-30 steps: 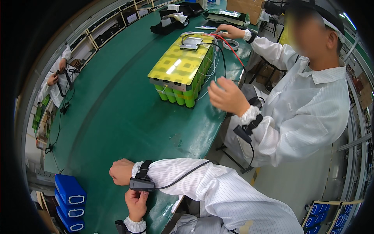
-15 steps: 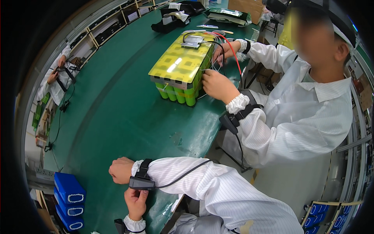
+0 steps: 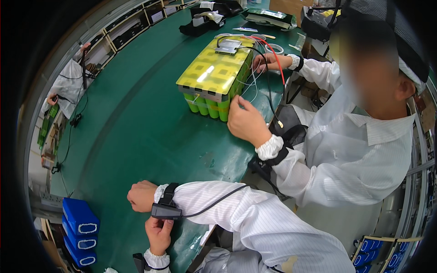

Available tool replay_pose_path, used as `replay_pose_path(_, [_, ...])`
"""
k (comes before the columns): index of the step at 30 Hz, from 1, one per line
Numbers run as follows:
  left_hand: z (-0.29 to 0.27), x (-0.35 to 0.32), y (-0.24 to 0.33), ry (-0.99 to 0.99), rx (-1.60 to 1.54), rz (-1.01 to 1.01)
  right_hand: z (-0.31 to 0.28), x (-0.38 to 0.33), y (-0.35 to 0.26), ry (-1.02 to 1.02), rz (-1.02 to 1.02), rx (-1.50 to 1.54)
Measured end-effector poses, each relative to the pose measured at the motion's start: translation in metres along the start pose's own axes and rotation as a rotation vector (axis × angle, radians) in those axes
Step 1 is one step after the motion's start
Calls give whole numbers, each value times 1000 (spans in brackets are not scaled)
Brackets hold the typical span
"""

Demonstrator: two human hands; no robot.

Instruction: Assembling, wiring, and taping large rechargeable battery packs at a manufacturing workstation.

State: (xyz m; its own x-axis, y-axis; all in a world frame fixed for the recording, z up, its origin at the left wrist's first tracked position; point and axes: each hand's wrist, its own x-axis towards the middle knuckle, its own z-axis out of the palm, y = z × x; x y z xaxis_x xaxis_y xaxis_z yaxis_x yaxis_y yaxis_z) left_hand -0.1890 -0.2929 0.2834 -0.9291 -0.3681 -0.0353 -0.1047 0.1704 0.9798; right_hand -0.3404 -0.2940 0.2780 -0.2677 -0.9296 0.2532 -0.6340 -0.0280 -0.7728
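My right hand [image 3: 141, 196] is curled into a fist above the green table, and nothing shows in it. A black strap with a small black box [image 3: 165, 211] sits on that wrist, and a cable runs from it along the white sleeve. From below, my left hand [image 3: 158, 235] grips the box between thumb and fingers; its fingertips are partly hidden behind the box. Farther off stands a battery pack [image 3: 214, 68] of green cylindrical cells with a yellow top plate. A co-worker's hands [image 3: 247, 119] are at its right side, among thin wires.
Blue wrapped blocks [image 3: 81, 217] are stacked at the left front. Red and black cables [image 3: 271, 98] hang from the pack past the green table's [image 3: 136, 136] right edge. Black trays [image 3: 205, 20] and a tape roll [image 3: 274, 48] lie at the back. Another person [image 3: 68, 84] works at the far left.
The co-worker's nearer hand has drawn back toward the pack's near corner, and a black cable's end now hangs in view. My hands have stayed where they were.
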Motion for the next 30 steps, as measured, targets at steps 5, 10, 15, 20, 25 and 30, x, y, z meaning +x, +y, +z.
replay_pose_path(5, [0,0,1,-6,51,44,-2,0,0,-23,8,5])
replay_pose_path(10, [-3,0,1,-11,17,1,-2,0,1,-8,-11,12])
replay_pose_path(15, [-2,0,2,-6,18,5,-2,-1,0,4,1,23])
replay_pose_path(20, [-2,1,-3,-14,51,60,0,0,0,2,2,9])
replay_pose_path(25, [-1,0,-1,-17,50,45,-1,-1,0,-12,3,-4])
replay_pose_path(30, [-1,0,-3,-16,42,38,-1,0,-1,-18,12,5])
